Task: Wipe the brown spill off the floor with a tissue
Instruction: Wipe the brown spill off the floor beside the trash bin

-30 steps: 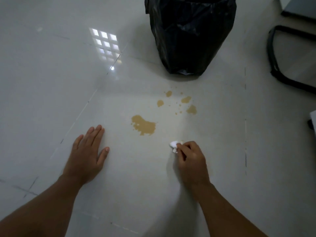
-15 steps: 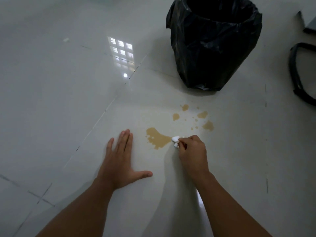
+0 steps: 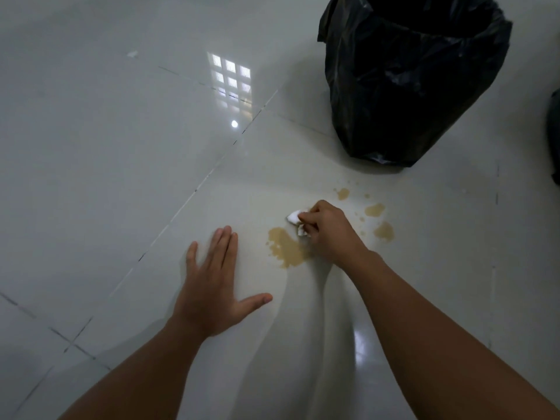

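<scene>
A brown spill lies on the glossy white tile floor: the largest puddle (image 3: 285, 248) sits in the middle, with smaller brown blots (image 3: 383, 230) and droplets to its right and beyond. My right hand (image 3: 328, 231) is closed on a small crumpled white tissue (image 3: 294, 217), pressed to the floor at the puddle's far right edge and covering part of it. My left hand (image 3: 212, 286) rests flat on the floor to the left of the puddle, fingers spread and thumb out, holding nothing.
A bin lined with a black plastic bag (image 3: 406, 86) stands just beyond the spill at the upper right. A dark object (image 3: 555, 137) shows at the right edge. Tile joints run diagonally across the floor on the left.
My right hand with the tissue has moved forward from short of the puddle to its far right edge. My left hand has shifted closer to the spill. The view has swung left.
</scene>
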`<state>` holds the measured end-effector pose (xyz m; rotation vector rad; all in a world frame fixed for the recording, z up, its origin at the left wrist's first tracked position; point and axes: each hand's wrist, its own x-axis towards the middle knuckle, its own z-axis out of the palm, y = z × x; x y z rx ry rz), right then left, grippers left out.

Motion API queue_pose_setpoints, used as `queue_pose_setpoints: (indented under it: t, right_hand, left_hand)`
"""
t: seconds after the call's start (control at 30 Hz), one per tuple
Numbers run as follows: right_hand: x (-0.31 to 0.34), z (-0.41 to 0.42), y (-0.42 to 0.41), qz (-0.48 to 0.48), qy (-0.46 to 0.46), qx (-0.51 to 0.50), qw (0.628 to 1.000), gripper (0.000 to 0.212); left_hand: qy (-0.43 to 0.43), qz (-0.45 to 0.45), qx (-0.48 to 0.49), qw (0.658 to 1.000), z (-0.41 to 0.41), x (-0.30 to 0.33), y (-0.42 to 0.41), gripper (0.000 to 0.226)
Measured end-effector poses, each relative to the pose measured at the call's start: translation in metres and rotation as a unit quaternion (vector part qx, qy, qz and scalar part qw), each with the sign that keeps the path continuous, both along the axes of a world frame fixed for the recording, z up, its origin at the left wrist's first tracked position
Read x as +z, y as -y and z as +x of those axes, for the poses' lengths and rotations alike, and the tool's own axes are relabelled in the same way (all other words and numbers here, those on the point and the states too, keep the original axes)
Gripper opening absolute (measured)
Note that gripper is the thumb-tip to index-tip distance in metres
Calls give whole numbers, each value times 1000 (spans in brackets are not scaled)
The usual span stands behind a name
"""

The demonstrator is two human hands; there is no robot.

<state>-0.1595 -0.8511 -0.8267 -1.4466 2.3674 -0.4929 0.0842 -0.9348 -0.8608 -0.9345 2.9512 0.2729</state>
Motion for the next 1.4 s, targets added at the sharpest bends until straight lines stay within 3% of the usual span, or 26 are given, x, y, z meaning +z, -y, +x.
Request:
queue_pose_setpoints:
  t: [0.27,0.37,0.53,0.67,0.93,1.1,1.3,1.4]
  right_hand:
    - [4,24,23,-3,34,101,994,15]
    - [9,18,5,5,58,159,985,24]
    - [9,-4,0,-44,34,74,996,26]
    - [6,15,26,-11,42,128,991,22]
    - [1,36,22,-6,85,164,983,35]
    - [4,35,9,17,80,166,983,30]
    - [12,35,0,-21,75,109,991,37]
    - [11,43,6,8,94,147,985,32]
  left_hand:
    - [16,-5,-7,1000,-1,0,1,122]
    - [12,-11,-9,1000,-2,0,0,120]
    - [11,-14,-8,1000,-2,-1,2,125]
    - [17,-16,-8,1000,-2,-1,2,128]
    - [19,-16,-7,1000,-2,-2,2,125]
    - [8,-19,-5,1000,-2,-2,2,123]
    - [9,-22,-4,1000,-2,-3,1,123]
    - [14,-19,-6,1000,-2,-3,1,125]
